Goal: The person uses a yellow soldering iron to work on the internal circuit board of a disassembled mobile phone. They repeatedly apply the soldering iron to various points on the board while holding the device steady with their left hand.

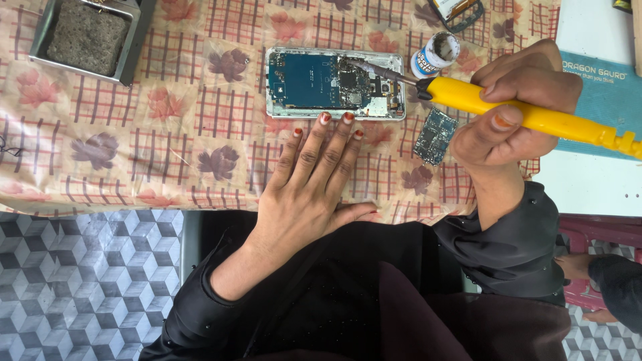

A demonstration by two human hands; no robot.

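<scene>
An opened phone [334,83] with its blue circuit board exposed lies on the patterned tablecloth [174,134]. My right hand [515,100] grips a yellow-handled soldering iron [528,112]; its dark tip rests on the board near the phone's right end. My left hand [311,180] lies flat on the cloth, fingers together, fingertips touching the phone's near edge. A small loose circuit board [435,136] lies just left of my right hand.
A small round white pot [435,55] stands behind the iron's tip. A metal tray with a grey sponge [87,37] sits at the far left. A teal mat [605,87] lies on a white surface at right. Patterned floor shows below.
</scene>
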